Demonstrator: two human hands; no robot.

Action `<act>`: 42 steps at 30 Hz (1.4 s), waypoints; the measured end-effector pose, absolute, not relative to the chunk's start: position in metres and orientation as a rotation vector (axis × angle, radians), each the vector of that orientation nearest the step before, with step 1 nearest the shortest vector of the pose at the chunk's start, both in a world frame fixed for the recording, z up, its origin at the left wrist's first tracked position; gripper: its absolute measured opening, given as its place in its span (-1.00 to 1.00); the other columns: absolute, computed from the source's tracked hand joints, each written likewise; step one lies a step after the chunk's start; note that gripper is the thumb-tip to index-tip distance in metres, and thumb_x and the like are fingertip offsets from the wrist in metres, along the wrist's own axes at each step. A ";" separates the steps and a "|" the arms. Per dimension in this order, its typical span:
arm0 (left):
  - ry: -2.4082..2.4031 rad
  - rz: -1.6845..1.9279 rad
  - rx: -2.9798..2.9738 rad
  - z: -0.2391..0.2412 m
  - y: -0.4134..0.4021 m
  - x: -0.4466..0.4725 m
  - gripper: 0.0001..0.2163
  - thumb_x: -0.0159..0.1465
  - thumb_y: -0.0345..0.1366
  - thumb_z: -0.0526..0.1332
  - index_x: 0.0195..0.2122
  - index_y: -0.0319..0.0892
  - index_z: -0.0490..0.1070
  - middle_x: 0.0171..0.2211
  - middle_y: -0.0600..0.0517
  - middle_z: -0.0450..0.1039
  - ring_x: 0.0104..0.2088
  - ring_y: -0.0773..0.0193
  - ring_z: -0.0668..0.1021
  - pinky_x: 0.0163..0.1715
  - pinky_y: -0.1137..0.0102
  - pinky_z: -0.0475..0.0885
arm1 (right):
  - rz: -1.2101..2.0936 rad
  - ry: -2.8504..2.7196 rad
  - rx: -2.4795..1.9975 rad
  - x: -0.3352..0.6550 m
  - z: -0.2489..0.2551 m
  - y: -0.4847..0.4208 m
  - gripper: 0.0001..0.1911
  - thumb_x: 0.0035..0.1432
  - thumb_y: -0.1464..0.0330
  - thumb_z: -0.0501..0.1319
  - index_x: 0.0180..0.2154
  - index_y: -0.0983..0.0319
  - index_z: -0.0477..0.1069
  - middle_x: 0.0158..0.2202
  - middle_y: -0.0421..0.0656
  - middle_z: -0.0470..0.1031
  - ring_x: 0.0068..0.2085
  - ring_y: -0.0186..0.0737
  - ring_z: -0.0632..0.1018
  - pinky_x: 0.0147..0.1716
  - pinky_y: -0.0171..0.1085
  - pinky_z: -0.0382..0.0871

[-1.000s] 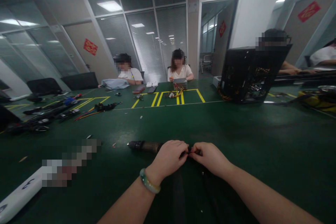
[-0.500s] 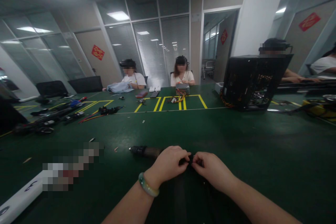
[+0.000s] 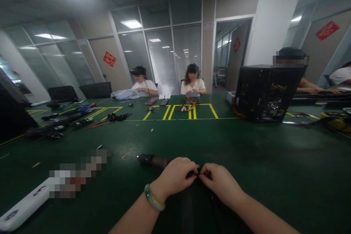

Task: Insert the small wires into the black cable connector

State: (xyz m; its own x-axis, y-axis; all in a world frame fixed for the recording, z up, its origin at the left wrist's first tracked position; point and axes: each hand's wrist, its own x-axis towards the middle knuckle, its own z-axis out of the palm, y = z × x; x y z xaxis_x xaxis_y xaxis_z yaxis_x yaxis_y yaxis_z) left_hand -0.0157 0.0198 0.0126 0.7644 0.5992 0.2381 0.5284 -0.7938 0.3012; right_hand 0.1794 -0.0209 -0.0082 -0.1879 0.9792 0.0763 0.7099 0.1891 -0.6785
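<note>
My left hand (image 3: 175, 177) and my right hand (image 3: 219, 182) meet at the near edge of the green table (image 3: 246, 153), fingertips pinched together on a small dark part between them. The part is too hidden to name. A dark cylindrical tool (image 3: 153, 161) lies on the table just left of my left hand, its near end covered by that hand. A green bead bracelet (image 3: 154, 198) circles my left wrist. Dark straps or cables run from the hands toward me.
A white flat device (image 3: 24, 208) lies at the near left. Black cables and tools (image 3: 55, 128) are strewn at the far left. A black computer case (image 3: 263, 93) stands at the right. Two people sit at the far side, others at the right. Yellow tape lines (image 3: 189, 111) mark the table.
The camera has tilted upward, so the hands sit lower in the picture. The hands stay pinched together on the same small part.
</note>
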 end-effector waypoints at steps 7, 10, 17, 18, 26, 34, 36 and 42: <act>0.951 0.586 2.727 0.009 0.018 -0.016 -0.89 0.26 -0.34 0.30 -0.20 -0.05 0.46 -0.06 0.12 0.47 -0.04 0.24 0.47 0.03 0.29 0.28 | 0.647 -1.974 -1.578 0.181 -0.002 -0.019 -0.90 0.18 0.35 0.18 -0.35 0.18 0.46 -0.35 -0.22 0.53 -0.33 -0.26 0.51 -0.37 -0.37 0.26; 0.977 0.620 2.694 0.007 0.019 -0.015 -0.88 0.25 -0.35 0.30 -0.20 -0.04 0.46 -0.14 0.14 0.49 -0.08 0.25 0.48 -0.01 0.31 0.29 | 0.714 -1.933 -1.535 0.183 -0.002 -0.018 -0.89 0.19 0.34 0.18 -0.36 0.18 0.46 -0.37 -0.24 0.53 -0.33 -0.27 0.52 -0.38 -0.37 0.26; 1.115 0.588 2.614 0.006 0.021 -0.014 -0.82 0.18 -0.35 0.35 -0.23 -0.10 0.38 -0.22 0.14 0.46 -0.17 0.24 0.48 -0.14 0.35 0.34 | 0.806 -1.884 -1.517 0.183 -0.006 -0.017 -0.87 0.18 0.31 0.19 -0.35 0.19 0.48 -0.34 -0.23 0.55 -0.34 -0.27 0.52 -0.41 -0.39 0.26; 1.092 0.584 2.610 0.006 0.022 -0.015 -0.82 0.18 -0.36 0.36 -0.25 -0.11 0.38 -0.21 0.14 0.46 -0.16 0.24 0.48 -0.13 0.35 0.33 | 0.811 -1.879 -1.516 0.183 -0.007 -0.017 -0.87 0.18 0.31 0.19 -0.35 0.19 0.48 -0.34 -0.23 0.55 -0.34 -0.27 0.52 -0.41 -0.39 0.26; 0.956 0.619 2.629 0.007 0.026 -0.019 -0.83 0.18 -0.43 0.33 -0.27 -0.11 0.38 -0.15 0.14 0.47 -0.12 0.22 0.47 -0.06 0.31 0.30 | 0.832 -1.835 -1.537 0.180 -0.016 -0.012 -0.90 0.13 0.34 0.23 -0.39 0.21 0.48 -0.42 -0.25 0.53 -0.39 -0.29 0.49 -0.44 -0.40 0.22; 0.974 0.587 2.646 0.007 0.024 -0.019 -0.86 0.21 -0.43 0.28 -0.24 -0.10 0.38 -0.09 0.13 0.46 -0.08 0.22 0.47 -0.02 0.30 0.30 | 0.864 -1.816 -1.498 0.181 -0.023 -0.009 -0.91 0.14 0.34 0.22 -0.39 0.20 0.47 -0.43 -0.25 0.53 -0.40 -0.29 0.50 -0.46 -0.40 0.21; 1.000 0.597 2.645 0.007 0.023 -0.019 -0.83 0.21 -0.42 0.28 -0.20 -0.10 0.37 0.00 0.11 0.43 -0.03 0.21 0.46 0.02 0.29 0.30 | 0.856 -1.816 -1.502 0.182 -0.021 -0.010 -0.90 0.13 0.34 0.22 -0.40 0.21 0.45 -0.44 -0.24 0.52 -0.40 -0.28 0.50 -0.47 -0.40 0.21; 1.002 0.591 2.655 0.010 0.021 -0.021 -0.79 0.18 -0.35 0.31 -0.16 -0.11 0.38 0.10 0.07 0.36 0.05 0.18 0.42 0.08 0.28 0.27 | 0.880 -1.804 -1.525 0.182 -0.016 -0.011 -0.89 0.14 0.32 0.23 -0.39 0.21 0.46 -0.42 -0.23 0.52 -0.39 -0.28 0.49 -0.46 -0.39 0.22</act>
